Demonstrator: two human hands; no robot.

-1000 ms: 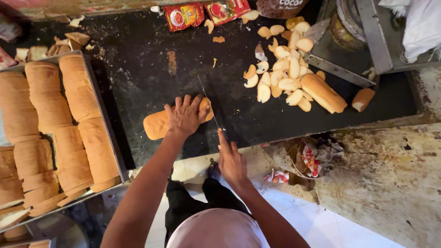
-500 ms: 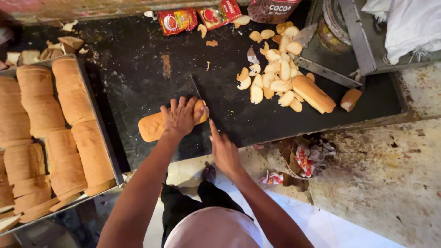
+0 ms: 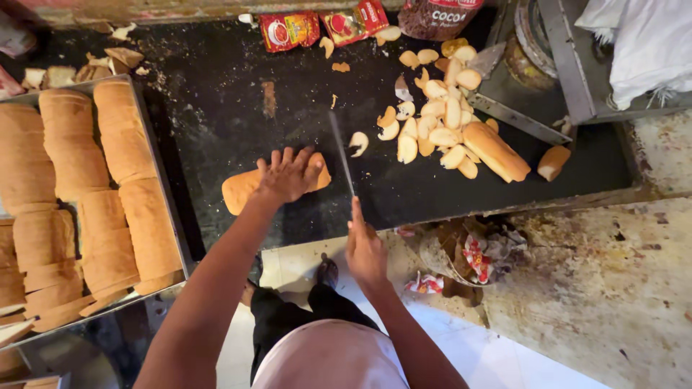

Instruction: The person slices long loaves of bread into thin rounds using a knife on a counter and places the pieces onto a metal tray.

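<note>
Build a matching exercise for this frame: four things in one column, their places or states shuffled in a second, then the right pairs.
Things
1. loaf
2. knife
3. tray
4. red packets

Places or states
A. at the far edge of the black counter
B. held in the right hand
C. pressed flat under the left hand
D. full of stacked bread, on the left

Pairs: 1-C, 2-B, 3-D, 4-A

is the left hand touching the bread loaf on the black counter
Touching. The head view shows the left hand pressed flat on top of the bread loaf, fingers spread across it, no gap.
</note>
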